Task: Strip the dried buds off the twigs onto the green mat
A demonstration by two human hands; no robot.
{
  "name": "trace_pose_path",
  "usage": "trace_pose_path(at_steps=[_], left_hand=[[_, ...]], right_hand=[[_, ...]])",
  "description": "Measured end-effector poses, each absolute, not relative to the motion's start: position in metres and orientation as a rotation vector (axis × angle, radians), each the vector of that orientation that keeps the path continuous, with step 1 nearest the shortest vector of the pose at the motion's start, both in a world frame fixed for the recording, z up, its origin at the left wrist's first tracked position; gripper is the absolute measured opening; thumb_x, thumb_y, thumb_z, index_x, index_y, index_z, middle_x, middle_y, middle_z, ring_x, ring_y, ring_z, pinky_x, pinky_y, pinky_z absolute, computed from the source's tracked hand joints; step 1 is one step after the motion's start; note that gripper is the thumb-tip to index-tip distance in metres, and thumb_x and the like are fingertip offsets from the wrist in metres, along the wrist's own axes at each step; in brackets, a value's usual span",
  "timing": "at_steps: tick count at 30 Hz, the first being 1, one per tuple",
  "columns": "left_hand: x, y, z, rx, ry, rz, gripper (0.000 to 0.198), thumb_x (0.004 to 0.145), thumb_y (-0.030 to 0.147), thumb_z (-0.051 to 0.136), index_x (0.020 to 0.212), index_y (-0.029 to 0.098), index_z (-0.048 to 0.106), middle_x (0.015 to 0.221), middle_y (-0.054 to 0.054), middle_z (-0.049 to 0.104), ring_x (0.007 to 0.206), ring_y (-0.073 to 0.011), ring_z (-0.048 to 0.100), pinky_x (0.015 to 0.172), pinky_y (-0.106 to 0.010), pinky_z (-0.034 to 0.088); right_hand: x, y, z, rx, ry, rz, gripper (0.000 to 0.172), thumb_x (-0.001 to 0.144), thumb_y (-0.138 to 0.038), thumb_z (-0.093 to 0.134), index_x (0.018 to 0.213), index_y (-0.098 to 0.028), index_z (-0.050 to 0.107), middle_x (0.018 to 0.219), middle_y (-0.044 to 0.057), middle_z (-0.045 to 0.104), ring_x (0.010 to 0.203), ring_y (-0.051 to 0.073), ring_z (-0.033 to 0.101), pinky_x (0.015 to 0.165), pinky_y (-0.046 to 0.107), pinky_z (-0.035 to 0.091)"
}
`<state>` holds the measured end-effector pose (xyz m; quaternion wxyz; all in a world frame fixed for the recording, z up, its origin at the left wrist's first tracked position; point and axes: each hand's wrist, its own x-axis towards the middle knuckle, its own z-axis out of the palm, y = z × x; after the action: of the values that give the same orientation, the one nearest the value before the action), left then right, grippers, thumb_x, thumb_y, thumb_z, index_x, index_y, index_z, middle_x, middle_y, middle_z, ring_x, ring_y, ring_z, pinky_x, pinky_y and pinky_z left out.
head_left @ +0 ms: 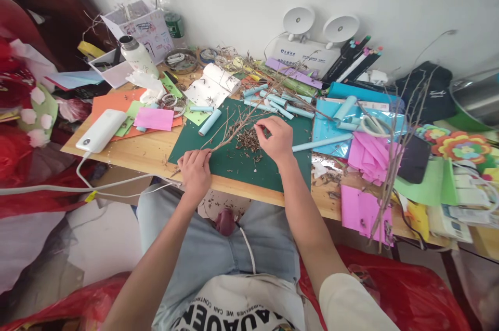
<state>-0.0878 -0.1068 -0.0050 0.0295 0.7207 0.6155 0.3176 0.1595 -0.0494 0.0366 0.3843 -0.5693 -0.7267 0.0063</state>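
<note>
A dry, forked branch (227, 140) slants over the dark green cutting mat (187, 137), its thin twigs reaching toward the back of the table. My left hand (195, 171) is closed around its thick end at the mat's front left. Over the mat's middle, my right hand (275, 136) is in a pinch beside the twigs; what lies between the fingertips is too small to make out. Below and beside that hand lies a heap of brown, dried leaf bits (248, 140). Light blue paper tubes (210, 122) lie on and around the mat.
Behind the mat are a white paper roll (221, 79) and a white emergency lamp (304, 55). A white power bank (101, 131) with a cable sits at the left edge. More bare branches (393, 180) stick up at right, by pink paper (366, 211). A bottle (136, 54) stands back left.
</note>
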Motion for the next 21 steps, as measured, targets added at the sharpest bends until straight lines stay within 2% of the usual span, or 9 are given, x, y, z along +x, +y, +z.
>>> trace_pose_path(at_steps=[3, 8, 10, 12, 16, 18, 21], left_hand=[[-0.088, -0.107, -0.004, 2.22, 1.905, 0.981, 0.029, 0.099, 0.031, 0.041, 0.101, 0.023, 0.069, 0.097, -0.008, 0.073, 0.097, -0.0251, 0.057, 0.086, -0.04, 0.033], [-0.088, -0.106, -0.005, 2.219, 1.916, 0.974, 0.03, 0.1, 0.031, 0.039, 0.101, 0.022, 0.068, 0.096, -0.008, 0.072, 0.098, -0.0252, 0.056, 0.086, -0.04, 0.032], [-0.088, -0.107, -0.006, 2.219, 1.918, 0.971, 0.03, 0.1, 0.031, 0.039, 0.101, 0.023, 0.068, 0.095, -0.008, 0.072, 0.098, -0.0252, 0.056, 0.086, -0.04, 0.032], [-0.088, -0.107, -0.005, 2.215, 1.914, 0.971, 0.03, 0.1, 0.031, 0.039, 0.101, 0.023, 0.068, 0.096, -0.008, 0.072, 0.097, -0.025, 0.056, 0.085, -0.04, 0.032], [-0.088, -0.106, -0.004, 2.216, 1.904, 0.978, 0.03, 0.1, 0.031, 0.04, 0.101, 0.022, 0.069, 0.095, -0.008, 0.073, 0.097, -0.0248, 0.057, 0.086, -0.04, 0.032], [-0.088, -0.106, -0.005, 2.221, 1.905, 0.98, 0.029, 0.099, 0.031, 0.041, 0.1, 0.022, 0.069, 0.095, -0.008, 0.073, 0.097, -0.025, 0.057, 0.085, -0.04, 0.033], [-0.088, -0.105, -0.006, 2.226, 1.912, 0.972, 0.029, 0.099, 0.03, 0.042, 0.101, 0.023, 0.07, 0.096, -0.008, 0.073, 0.097, -0.0252, 0.057, 0.086, -0.041, 0.033]], right_hand=[[0.158, -0.05, 0.035, -1.432, -1.9, 0.08, 0.027, 0.094, -0.035, 0.048, 0.087, -0.02, 0.07, 0.086, 0.007, 0.068, 0.079, 0.017, 0.059, 0.074, 0.028, 0.044], [0.159, -0.052, 0.035, -1.501, -1.874, 0.122, 0.036, 0.092, -0.05, 0.052, 0.091, -0.02, 0.073, 0.071, 0.003, 0.064, 0.062, 0.013, 0.054, 0.063, 0.026, 0.042], [0.16, -0.052, 0.038, -1.563, -1.736, 0.007, 0.039, 0.095, -0.048, 0.046, 0.094, -0.02, 0.072, 0.077, 0.006, 0.064, 0.063, 0.014, 0.054, 0.065, 0.027, 0.044], [0.163, -0.051, 0.041, -1.617, -1.607, -0.105, 0.038, 0.097, -0.044, 0.043, 0.104, -0.02, 0.071, 0.095, 0.01, 0.065, 0.067, 0.015, 0.056, 0.069, 0.03, 0.046], [0.168, -0.045, 0.04, -1.64, -1.615, -0.12, 0.038, 0.096, -0.042, 0.045, 0.122, -0.023, 0.064, 0.126, 0.014, 0.056, 0.078, 0.017, 0.06, 0.071, 0.033, 0.05], [0.171, -0.042, 0.035, -1.627, -1.656, -0.069, 0.036, 0.097, -0.04, 0.043, 0.121, -0.024, 0.065, 0.128, 0.013, 0.055, 0.084, 0.018, 0.061, 0.072, 0.032, 0.051], [0.172, -0.039, 0.028, -1.596, -1.638, -0.004, 0.033, 0.098, -0.034, 0.04, 0.109, -0.022, 0.069, 0.113, 0.011, 0.063, 0.089, 0.019, 0.062, 0.076, 0.031, 0.051]])
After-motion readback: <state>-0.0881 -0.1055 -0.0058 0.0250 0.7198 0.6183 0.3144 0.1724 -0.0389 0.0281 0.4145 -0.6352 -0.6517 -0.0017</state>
